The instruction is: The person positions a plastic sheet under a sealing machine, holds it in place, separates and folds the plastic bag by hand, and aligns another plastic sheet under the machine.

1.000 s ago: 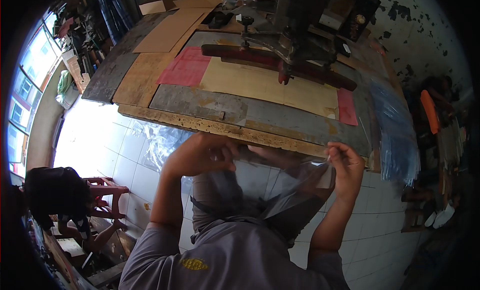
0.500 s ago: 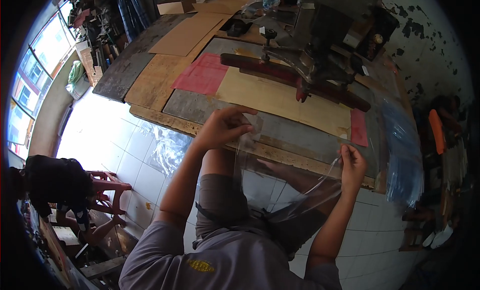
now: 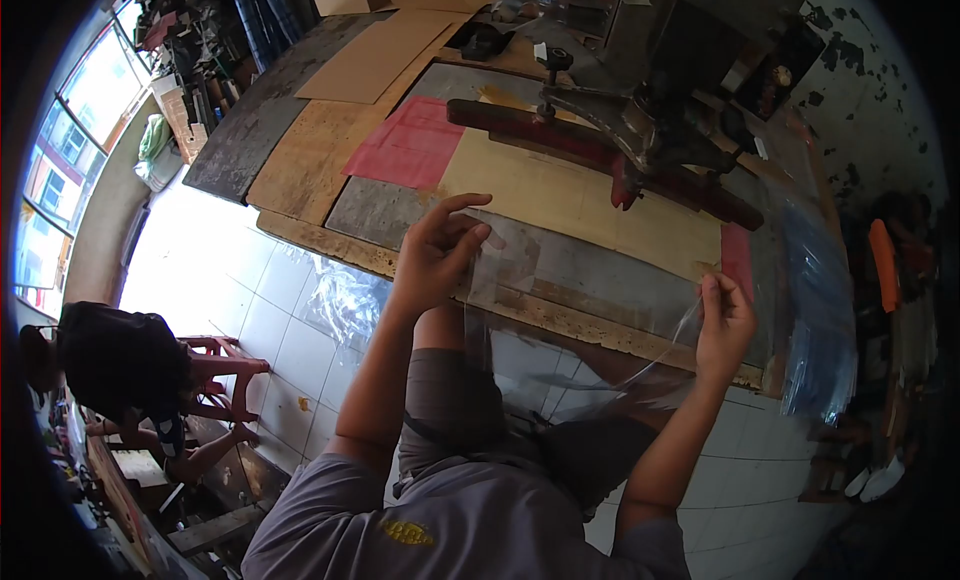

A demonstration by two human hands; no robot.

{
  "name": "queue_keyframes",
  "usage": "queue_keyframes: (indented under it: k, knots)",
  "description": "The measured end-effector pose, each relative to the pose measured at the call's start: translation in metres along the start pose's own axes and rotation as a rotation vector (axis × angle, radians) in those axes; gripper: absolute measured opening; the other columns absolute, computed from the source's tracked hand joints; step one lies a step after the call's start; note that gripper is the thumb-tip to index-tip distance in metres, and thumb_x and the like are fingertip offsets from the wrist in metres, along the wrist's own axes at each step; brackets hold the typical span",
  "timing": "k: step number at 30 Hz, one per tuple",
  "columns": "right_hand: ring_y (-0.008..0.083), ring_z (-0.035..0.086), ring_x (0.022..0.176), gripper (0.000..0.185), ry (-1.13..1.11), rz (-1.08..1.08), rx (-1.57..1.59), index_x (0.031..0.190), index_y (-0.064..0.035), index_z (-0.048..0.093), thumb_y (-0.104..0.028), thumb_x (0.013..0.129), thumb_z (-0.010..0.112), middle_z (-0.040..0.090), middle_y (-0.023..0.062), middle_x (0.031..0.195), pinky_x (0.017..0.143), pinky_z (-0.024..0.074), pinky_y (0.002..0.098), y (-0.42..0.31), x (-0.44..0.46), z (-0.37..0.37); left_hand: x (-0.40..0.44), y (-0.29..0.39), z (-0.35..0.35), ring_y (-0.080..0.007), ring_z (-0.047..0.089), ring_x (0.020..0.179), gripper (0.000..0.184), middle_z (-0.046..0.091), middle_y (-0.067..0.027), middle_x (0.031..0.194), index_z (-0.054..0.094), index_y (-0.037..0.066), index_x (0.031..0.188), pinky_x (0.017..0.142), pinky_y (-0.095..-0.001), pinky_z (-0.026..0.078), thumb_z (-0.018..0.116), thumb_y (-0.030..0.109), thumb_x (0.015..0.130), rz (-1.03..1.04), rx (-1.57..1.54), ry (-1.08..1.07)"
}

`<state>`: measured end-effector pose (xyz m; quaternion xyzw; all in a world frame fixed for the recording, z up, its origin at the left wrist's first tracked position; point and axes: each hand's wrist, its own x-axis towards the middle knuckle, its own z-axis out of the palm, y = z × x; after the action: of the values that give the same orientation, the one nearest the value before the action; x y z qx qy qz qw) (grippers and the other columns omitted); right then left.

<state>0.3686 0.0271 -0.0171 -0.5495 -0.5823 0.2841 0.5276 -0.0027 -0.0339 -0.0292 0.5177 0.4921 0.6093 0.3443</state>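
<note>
A clear plastic sheet (image 3: 640, 375) hangs between my two hands, partly over the table's front edge and partly over my lap. My left hand (image 3: 437, 255) pinches its left upper corner between thumb and curled fingers, with the index finger stretched out. At the right, my right hand (image 3: 725, 325) grips the other corner between thumb and fingertips. Beyond the hands, a yellow strip (image 3: 570, 200) with a pink left end (image 3: 405, 145) lies on a grey metal plate (image 3: 370, 212). A long dark-red bar (image 3: 560, 140) of a press stands over the strip.
A stack of clear bluish plastic sheets (image 3: 820, 340) drapes off the table's right side. Cardboard (image 3: 375, 60) lies at the back left. Crumpled plastic (image 3: 345, 300) is on the floor left of my legs. Another person (image 3: 125, 365) sits low at the left, by a red stool (image 3: 230, 370).
Both hands, with the plastic sheet between them, have moved a little forward over the table edge. The right hand has also shifted slightly right. The camera view has shifted slightly.
</note>
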Motion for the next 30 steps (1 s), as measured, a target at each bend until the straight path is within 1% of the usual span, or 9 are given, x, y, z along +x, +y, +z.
queue_keyframes:
  k: [4, 8, 11, 12, 18, 21, 24, 27, 30]
  knots:
    - [0.0073, 0.063, 0.082, 0.027, -0.044, -0.005, -0.019, 0.106, 0.0027, 0.074, -0.024, 0.105, 0.073, 0.071, 0.0008, 0.087, 0.076, 0.0486, 0.0244, 0.026, 0.006, 0.020, 0.004, -0.015, 0.001, -0.0053, 0.067, 0.086, 0.024, 0.077, -0.0057, 0.095, 0.070, -0.001, 0.129, 0.076, -0.0227, 0.052, 0.064, 0.004, 0.106, -0.010, 0.032, 0.062]
    - [0.0065, 0.060, 0.078, 0.026, -0.028, 0.031, 0.020, 0.108, 0.0014, 0.075, -0.025, 0.106, 0.073, 0.070, -0.0003, 0.087, 0.072, 0.0467, 0.0237, 0.021, 0.002, 0.022, 0.003, -0.008, 0.005, -0.0029, 0.054, 0.062, 0.020, 0.076, -0.0026, 0.089, 0.079, 0.000, 0.110, 0.057, -0.0220, 0.043, 0.060, 0.002, 0.106, -0.001, 0.192, 0.101]
    - [0.0049, 0.055, 0.073, 0.027, -0.044, 0.067, 0.098, 0.111, 0.0001, 0.077, -0.026, 0.106, 0.073, 0.069, -0.0009, 0.087, 0.067, 0.0433, 0.0226, 0.014, -0.001, 0.020, 0.004, -0.002, 0.005, -0.0024, 0.055, 0.063, 0.022, 0.075, -0.0026, 0.088, 0.079, 0.000, 0.113, 0.057, -0.0213, 0.043, 0.059, 0.000, 0.105, -0.028, 0.182, 0.058]
    - [0.0037, 0.051, 0.069, 0.026, -0.046, 0.066, 0.126, 0.113, -0.0008, 0.078, -0.025, 0.106, 0.072, 0.068, -0.0017, 0.085, 0.063, 0.0402, 0.0221, 0.017, -0.001, 0.020, 0.003, 0.004, 0.007, -0.0021, 0.058, 0.073, 0.023, 0.070, 0.0019, 0.082, 0.079, -0.002, 0.111, 0.065, -0.0202, 0.045, 0.058, 0.000, 0.103, -0.096, 0.149, 0.063]
    - [0.0040, 0.049, 0.072, 0.023, -0.079, 0.108, 0.192, 0.113, -0.0019, 0.079, -0.022, 0.106, 0.068, 0.065, -0.0031, 0.089, 0.067, 0.0385, 0.0220, 0.018, -0.003, 0.015, 0.001, -0.017, -0.003, -0.0026, 0.063, 0.081, 0.030, 0.074, -0.0013, 0.095, 0.071, -0.002, 0.129, 0.072, -0.0196, 0.048, 0.067, 0.000, 0.100, 0.051, 0.224, -0.047]
    - [0.0044, 0.051, 0.072, 0.023, -0.043, 0.082, 0.224, 0.113, -0.0015, 0.078, -0.020, 0.108, 0.067, 0.067, -0.0021, 0.089, 0.067, 0.0403, 0.0223, 0.018, -0.004, 0.014, 0.003, -0.015, -0.002, -0.0030, 0.063, 0.079, 0.041, 0.075, -0.0046, 0.106, 0.063, -0.002, 0.140, 0.070, -0.0200, 0.049, 0.070, -0.001, 0.100, -0.100, 0.104, -0.039]
    - [0.0050, 0.052, 0.076, 0.024, -0.067, 0.033, 0.288, 0.112, -0.0014, 0.078, -0.022, 0.108, 0.066, 0.068, -0.0018, 0.091, 0.070, 0.0415, 0.0228, 0.019, -0.004, 0.011, 0.007, -0.009, 0.004, -0.0029, 0.063, 0.076, 0.044, 0.075, -0.0064, 0.110, 0.059, -0.001, 0.144, 0.067, -0.0199, 0.049, 0.069, -0.001, 0.102, -0.004, 0.029, -0.028]
    - [0.0077, 0.056, 0.082, 0.030, -0.199, 0.002, 0.183, 0.113, -0.0011, 0.076, -0.029, 0.109, 0.066, 0.067, -0.0010, 0.093, 0.079, 0.0442, 0.0242, 0.009, -0.005, 0.008, 0.008, -0.013, 0.001, -0.0027, 0.062, 0.074, 0.046, 0.074, -0.0079, 0.112, 0.055, 0.000, 0.148, 0.063, -0.0197, 0.049, 0.065, -0.003, 0.103, -0.012, 0.017, 0.007]
    - [0.0091, 0.062, 0.087, 0.028, -0.314, 0.037, 0.171, 0.113, -0.0010, 0.075, -0.028, 0.109, 0.068, 0.072, 0.0012, 0.097, 0.084, 0.0475, 0.0251, 0.002, -0.007, 0.006, 0.008, -0.013, 0.001, -0.0031, 0.063, 0.075, 0.046, 0.075, -0.0089, 0.113, 0.054, 0.000, 0.148, 0.062, -0.0198, 0.050, 0.064, -0.003, 0.104, 0.030, -0.011, 0.054]
